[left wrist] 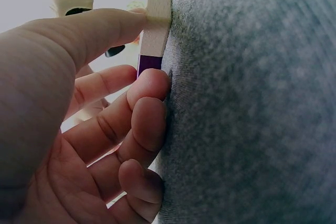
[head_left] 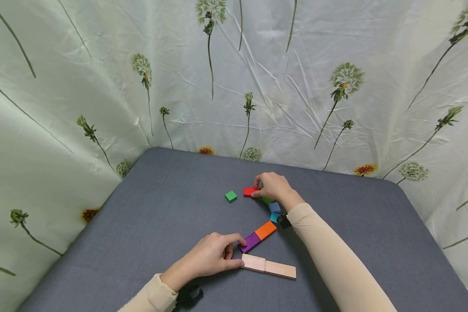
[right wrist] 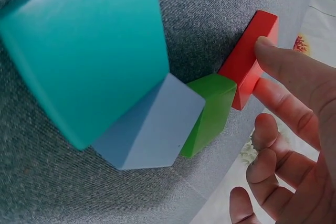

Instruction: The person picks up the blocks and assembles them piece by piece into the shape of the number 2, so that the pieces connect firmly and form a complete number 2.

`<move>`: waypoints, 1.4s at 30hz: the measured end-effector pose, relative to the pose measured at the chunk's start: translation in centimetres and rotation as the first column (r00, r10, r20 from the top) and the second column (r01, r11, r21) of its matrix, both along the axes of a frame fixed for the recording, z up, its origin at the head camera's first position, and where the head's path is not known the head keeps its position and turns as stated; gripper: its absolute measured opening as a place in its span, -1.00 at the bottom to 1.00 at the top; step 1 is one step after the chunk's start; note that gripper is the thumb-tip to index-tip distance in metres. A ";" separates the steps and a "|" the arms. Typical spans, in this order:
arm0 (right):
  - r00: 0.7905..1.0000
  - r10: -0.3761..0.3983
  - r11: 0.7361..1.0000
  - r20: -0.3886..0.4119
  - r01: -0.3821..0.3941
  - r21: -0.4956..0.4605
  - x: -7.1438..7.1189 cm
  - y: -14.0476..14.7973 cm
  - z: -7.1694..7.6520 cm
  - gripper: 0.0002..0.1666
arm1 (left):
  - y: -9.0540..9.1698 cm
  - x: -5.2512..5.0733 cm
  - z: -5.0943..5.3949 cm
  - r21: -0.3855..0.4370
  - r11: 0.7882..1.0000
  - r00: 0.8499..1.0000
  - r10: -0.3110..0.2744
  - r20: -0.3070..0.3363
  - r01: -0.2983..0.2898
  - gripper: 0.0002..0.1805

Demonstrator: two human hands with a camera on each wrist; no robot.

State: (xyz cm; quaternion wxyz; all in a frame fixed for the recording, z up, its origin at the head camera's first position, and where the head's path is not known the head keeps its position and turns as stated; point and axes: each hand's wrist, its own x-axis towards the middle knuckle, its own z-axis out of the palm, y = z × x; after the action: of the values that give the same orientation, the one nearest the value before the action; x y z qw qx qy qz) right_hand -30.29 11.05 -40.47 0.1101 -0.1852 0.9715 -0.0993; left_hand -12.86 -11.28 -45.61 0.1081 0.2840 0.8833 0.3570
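Observation:
My right hand (head_left: 273, 187) pinches a red block (right wrist: 251, 56) between thumb and index finger, and its other fingers are loosely bent. The red block's end touches a green block (right wrist: 212, 111). From there a blue-grey block (head_left: 274, 208) and a teal block (head_left: 274, 217) curve toward an orange block (head_left: 265, 231) and a purple block (head_left: 250, 242). My left hand (head_left: 210, 255) rests on the table, its index fingertip at the purple block and its thumb touching the end of a pale wooden block (head_left: 253, 262). A second pale block (head_left: 281, 269) lies end to end with that one.
A separate small green block (head_left: 231, 196) lies left of the red one. Everything sits on a grey cloth-covered table (head_left: 160, 208). Behind and to the left hangs a pale curtain (head_left: 179, 86) printed with dandelions.

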 end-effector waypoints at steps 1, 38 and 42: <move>1.000 0.001 1.000 0.001 -0.001 0.000 0.0 0.0 0.0 -0.69 | 0.0 0.0 0.0 -0.001 1.000 1.000 0.001 0.001 -0.001 -0.65; 1.000 -0.006 1.000 0.020 0.006 0.001 0.0 0.3 -0.1 -0.68 | -0.1 0.0 -0.2 0.001 1.000 1.000 -0.003 -0.006 0.003 -0.64; 1.000 -0.005 1.000 0.022 0.005 0.002 -0.1 0.3 -0.1 -0.68 | -0.1 0.0 -0.1 -0.002 1.000 1.000 -0.002 -0.007 0.002 -0.64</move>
State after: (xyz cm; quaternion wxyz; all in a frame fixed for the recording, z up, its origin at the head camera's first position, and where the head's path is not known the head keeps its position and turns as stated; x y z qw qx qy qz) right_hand -30.36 11.37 -40.61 0.1209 -0.1813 0.9708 -0.1006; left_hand -12.88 -11.34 -45.72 0.1057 0.2857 0.8837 0.3552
